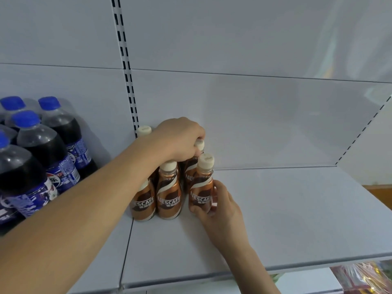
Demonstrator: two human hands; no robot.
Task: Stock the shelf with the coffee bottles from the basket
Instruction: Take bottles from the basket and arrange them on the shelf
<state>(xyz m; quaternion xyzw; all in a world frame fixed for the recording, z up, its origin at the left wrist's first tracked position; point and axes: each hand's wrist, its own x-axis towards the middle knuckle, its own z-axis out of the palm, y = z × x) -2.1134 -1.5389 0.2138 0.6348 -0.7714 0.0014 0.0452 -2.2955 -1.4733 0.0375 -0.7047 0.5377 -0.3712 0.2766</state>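
Several brown Nescafe coffee bottles with cream caps stand grouped on the white shelf (pixel 286 209), near its left back corner. My left hand (pixel 180 139) reaches over the group and grips the cap of a rear bottle (pixel 199 144). Lower down, my right hand (pixel 220 206) holds the body of the front right bottle (pixel 201 187), which stands upright on the shelf. Two more bottles (pixel 169 192) stand in front to the left, and one cap (pixel 144 130) shows behind my left wrist. The basket is out of view.
Large dark cola bottles (pixel 42 149) with blue caps fill the neighbouring shelf section on the left. A slotted upright (pixel 127 81) divides the two sections. Colourful packets (pixel 364 276) lie on a lower level at the bottom right.
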